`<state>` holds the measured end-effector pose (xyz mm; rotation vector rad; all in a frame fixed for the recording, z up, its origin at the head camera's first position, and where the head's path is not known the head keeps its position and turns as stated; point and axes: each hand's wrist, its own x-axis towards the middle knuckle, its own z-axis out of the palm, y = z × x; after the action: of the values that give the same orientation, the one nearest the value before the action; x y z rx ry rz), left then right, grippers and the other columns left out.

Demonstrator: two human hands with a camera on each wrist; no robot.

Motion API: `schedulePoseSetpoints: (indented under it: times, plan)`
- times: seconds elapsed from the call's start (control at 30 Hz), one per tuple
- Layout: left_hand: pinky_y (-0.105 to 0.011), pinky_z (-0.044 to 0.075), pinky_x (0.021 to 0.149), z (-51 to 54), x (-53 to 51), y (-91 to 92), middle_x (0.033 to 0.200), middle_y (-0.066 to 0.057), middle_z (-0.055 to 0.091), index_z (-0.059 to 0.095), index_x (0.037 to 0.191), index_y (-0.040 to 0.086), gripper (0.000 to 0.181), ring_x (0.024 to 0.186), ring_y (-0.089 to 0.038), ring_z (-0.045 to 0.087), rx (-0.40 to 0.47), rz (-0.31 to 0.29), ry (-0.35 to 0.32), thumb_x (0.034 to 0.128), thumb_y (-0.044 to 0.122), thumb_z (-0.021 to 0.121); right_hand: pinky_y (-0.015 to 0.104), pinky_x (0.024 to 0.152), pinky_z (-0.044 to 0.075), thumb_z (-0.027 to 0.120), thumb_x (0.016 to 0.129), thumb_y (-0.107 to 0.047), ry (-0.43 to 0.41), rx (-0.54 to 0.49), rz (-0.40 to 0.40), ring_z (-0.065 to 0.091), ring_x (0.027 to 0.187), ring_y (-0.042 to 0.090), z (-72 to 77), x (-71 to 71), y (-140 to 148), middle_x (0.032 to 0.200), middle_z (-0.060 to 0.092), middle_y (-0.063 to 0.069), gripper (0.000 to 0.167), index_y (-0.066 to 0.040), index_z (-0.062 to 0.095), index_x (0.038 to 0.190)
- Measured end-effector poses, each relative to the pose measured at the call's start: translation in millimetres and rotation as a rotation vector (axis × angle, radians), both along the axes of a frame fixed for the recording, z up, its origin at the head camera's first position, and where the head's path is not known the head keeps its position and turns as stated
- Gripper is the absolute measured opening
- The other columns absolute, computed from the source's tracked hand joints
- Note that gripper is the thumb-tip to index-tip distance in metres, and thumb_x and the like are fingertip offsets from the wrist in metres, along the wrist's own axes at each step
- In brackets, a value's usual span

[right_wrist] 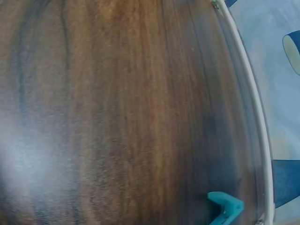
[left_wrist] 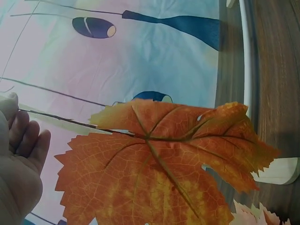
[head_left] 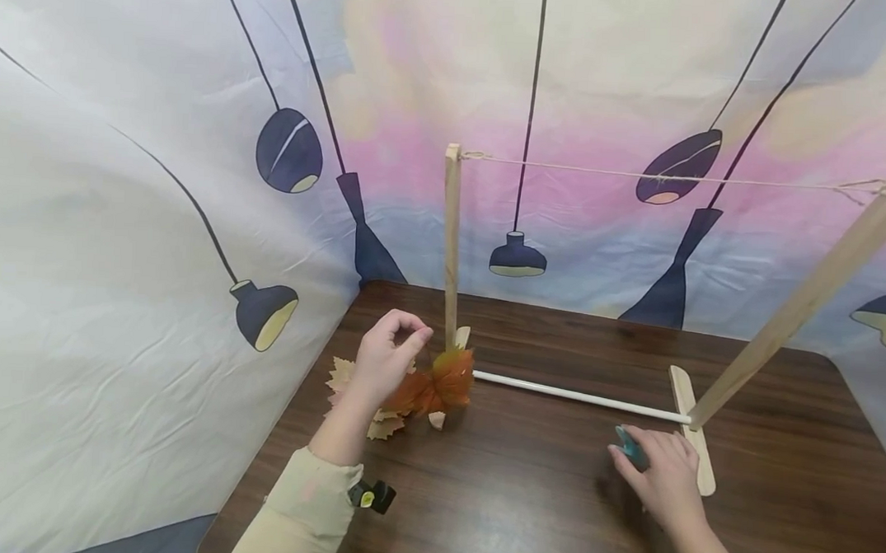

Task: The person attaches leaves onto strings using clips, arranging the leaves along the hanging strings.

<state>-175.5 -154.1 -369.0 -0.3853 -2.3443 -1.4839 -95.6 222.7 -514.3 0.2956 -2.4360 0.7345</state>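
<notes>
An orange-red artificial leaf (head_left: 451,382) hangs from its thin stem, which my left hand (head_left: 386,356) pinches between thumb and finger. In the left wrist view the leaf (left_wrist: 154,159) shows its veins, and the left hand (left_wrist: 21,154) holds the stem's end. Below it on the table lie paler leaves (head_left: 387,423). My right hand (head_left: 666,476) holds a small teal clip (head_left: 631,446) between thumb and fingers, low over the table near the frame's right foot. In the right wrist view the clip (right_wrist: 226,207) shows at the lower edge.
A wooden frame stands on the brown table (head_left: 508,494), with a left post (head_left: 451,244), a right post (head_left: 805,305) and a white bottom rod (head_left: 579,395). A string (head_left: 604,169) runs between the post tops. Behind hangs a cloth printed with lamps.
</notes>
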Motion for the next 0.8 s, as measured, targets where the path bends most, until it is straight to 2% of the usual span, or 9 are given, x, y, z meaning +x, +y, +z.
schedulePoseSetpoints:
  times: [0.1,0.2,0.37,0.5,0.63,0.8]
  plan:
    - [-0.035,0.045,0.074,2.9,-2.9,4.3,0.088,-0.001,0.059,0.062,0.085,0.008,0.012,0.084,-0.016,0.053,-0.029,-0.023,0.049,0.0870,0.018,0.068,0.063,0.089,0.026,0.075,0.075,-0.023,0.019,-0.004,0.003,0.054,0.087,0.030,4.4,-4.1,0,0.086,0.065,0.009,0.033,-0.007,0.064,0.102]
    - [-0.032,0.045,0.074,4.9,-5.2,7.8,0.086,-0.002,0.059,0.062,0.084,0.007,0.010,0.083,-0.016,0.054,-0.045,-0.038,0.068,0.0865,0.015,0.068,0.062,0.086,0.028,0.075,0.075,-0.023,0.035,-0.008,0.010,0.053,0.085,0.030,8.7,-7.9,0,0.085,0.065,0.010,0.032,-0.007,0.065,0.101]
    - [-0.030,0.045,0.076,5.3,-8.8,13.0,0.087,-0.002,0.060,0.062,0.084,0.007,0.010,0.085,-0.016,0.054,-0.044,-0.041,0.055,0.0856,0.014,0.069,0.060,0.083,0.029,0.076,0.074,-0.023,0.050,-0.022,0.017,0.053,0.084,0.031,13.7,-12.4,-1,0.084,0.065,0.012,0.032,-0.005,0.065,0.099]
    - [-0.032,0.046,0.076,5.1,-10.9,16.8,0.087,-0.002,0.059,0.062,0.085,0.007,0.010,0.084,-0.016,0.055,-0.043,-0.043,0.048,0.0860,0.014,0.069,0.061,0.084,0.028,0.076,0.075,-0.022,0.047,-0.033,0.023,0.053,0.086,0.032,15.8,-14.1,-3,0.087,0.065,0.014,0.032,-0.004,0.065,0.099]
    - [-0.036,0.047,0.076,5.5,-11.9,20.3,0.087,-0.002,0.059,0.062,0.086,0.007,0.008,0.083,-0.016,0.055,-0.052,-0.056,0.039,0.0873,0.013,0.067,0.055,0.081,0.029,0.076,0.074,-0.020,0.044,-0.039,0.027,0.053,0.086,0.031,17.0,-15.9,-3,0.087,0.065,0.013,0.032,-0.003,0.065,0.099]
    - [-0.033,0.048,0.073,6.5,-11.8,25.4,0.087,0.000,0.058,0.061,0.087,0.009,0.008,0.080,-0.014,0.055,-0.081,-0.069,0.028,0.0878,0.014,0.067,0.045,0.076,0.030,0.078,0.071,-0.015,0.037,-0.052,0.033,0.053,0.084,0.029,24.0,-18.2,-10,0.085,0.066,0.011,0.033,-0.003,0.066,0.099]
